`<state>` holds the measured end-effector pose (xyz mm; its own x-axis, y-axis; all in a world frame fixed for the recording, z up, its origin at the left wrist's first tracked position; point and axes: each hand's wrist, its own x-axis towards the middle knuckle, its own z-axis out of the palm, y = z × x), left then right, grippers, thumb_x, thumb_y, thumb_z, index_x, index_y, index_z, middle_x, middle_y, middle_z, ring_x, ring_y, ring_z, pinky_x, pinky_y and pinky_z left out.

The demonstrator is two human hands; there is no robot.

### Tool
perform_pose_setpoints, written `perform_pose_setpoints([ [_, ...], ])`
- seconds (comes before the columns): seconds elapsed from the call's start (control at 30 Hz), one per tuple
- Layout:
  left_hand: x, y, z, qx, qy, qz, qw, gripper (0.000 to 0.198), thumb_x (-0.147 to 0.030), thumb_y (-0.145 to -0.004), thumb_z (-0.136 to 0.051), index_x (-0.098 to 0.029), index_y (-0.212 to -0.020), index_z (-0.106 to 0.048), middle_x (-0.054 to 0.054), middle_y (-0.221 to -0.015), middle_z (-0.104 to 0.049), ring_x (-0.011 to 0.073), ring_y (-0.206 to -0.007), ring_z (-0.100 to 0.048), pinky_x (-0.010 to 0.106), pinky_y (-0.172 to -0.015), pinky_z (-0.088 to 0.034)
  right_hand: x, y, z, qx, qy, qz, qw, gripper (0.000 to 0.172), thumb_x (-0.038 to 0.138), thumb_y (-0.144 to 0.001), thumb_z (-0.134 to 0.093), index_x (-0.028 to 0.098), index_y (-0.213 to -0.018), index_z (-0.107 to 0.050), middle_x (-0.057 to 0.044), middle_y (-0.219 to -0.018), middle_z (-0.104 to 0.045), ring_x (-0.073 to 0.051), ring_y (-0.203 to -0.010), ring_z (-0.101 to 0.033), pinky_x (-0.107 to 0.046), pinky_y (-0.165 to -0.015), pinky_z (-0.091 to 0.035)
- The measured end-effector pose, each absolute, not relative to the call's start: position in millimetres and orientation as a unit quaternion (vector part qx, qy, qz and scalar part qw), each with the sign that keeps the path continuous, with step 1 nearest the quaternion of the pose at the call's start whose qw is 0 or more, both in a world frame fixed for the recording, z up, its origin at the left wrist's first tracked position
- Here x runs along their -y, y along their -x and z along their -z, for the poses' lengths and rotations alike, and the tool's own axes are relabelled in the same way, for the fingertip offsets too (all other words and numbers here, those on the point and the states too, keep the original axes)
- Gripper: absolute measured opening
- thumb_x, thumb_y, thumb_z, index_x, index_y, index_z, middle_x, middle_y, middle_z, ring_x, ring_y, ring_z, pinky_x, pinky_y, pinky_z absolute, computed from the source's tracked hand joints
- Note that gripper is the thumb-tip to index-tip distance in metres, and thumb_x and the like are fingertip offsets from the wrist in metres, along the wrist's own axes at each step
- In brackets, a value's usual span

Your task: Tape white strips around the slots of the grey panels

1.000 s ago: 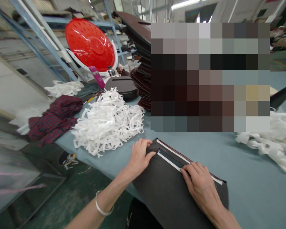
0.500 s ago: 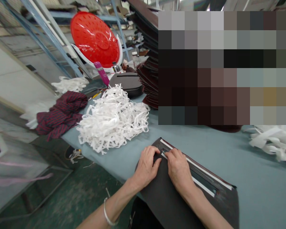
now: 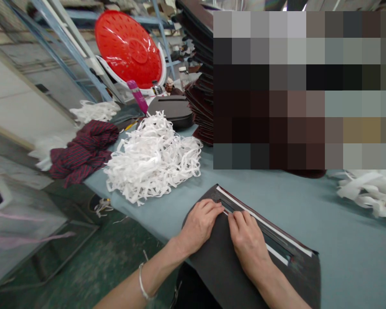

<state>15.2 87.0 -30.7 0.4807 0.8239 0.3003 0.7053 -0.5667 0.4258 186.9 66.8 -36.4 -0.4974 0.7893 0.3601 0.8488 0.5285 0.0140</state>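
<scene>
My left hand and right hand sit just beside each other, a narrow gap between them, fingers bent onto the near edge of the slot in a dark grey panel; I cannot tell whether they pinch or only press. The panel lies slantwise before me, its near-left side over the table's edge, a white strip along its far edge. Blue-grey tabletop stretches beyond and rightward, giving my right arm room. A heap of white ribbons stands near my left hand, well apart from the white bands far right. Behind, a red colander leans tilted against a white-rimmed basin, contents hidden.
</scene>
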Motion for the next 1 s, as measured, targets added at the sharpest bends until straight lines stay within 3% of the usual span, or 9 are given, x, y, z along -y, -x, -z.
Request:
perform_pose_setpoints([
  [0.47,-84,-23,24,-0.454,-0.875,-0.166,0.043,0.027,-0.018,-0.094,-0.042,-0.02,-0.117,-0.057,0.006,-0.11,-0.063,0.0213,-0.109,-0.051,0.04,-0.093,-0.042,-51,-210,33,0.868,0.469,0.123,0.111,0.026,0.004,-0.083,-0.045,0.008,-0.102,-0.063,-0.013,-0.089,-0.057,-0.025,-0.081,-0.049,-0.038,-0.067,-0.043],
  [0.77,-84,-21,31,-0.441,-0.879,-0.175,0.048,0.031,-0.016,-0.093,-0.042,-0.022,-0.119,-0.057,0.007,-0.109,-0.063,0.0208,-0.11,-0.052,0.04,-0.093,-0.042,13,-313,37,0.892,0.418,0.085,0.149,0.034,0.011,-0.089,-0.04,0.01,-0.12,-0.055,-0.017,-0.11,-0.058,-0.028,-0.103,-0.051,-0.045,-0.084,-0.045],
  [1.0,-83,-22,32,-0.451,-0.874,-0.175,0.045,0.028,-0.016,-0.094,-0.039,-0.02,-0.116,-0.057,0.006,-0.108,-0.062,0.0207,-0.108,-0.05,0.039,-0.092,-0.041,0,-293,33,0.839,0.509,0.028,0.191,0.019,0.009,-0.087,-0.044,0.013,-0.096,-0.06,-0.011,-0.092,-0.058,-0.023,-0.086,-0.049,-0.039,-0.074,-0.041],
])
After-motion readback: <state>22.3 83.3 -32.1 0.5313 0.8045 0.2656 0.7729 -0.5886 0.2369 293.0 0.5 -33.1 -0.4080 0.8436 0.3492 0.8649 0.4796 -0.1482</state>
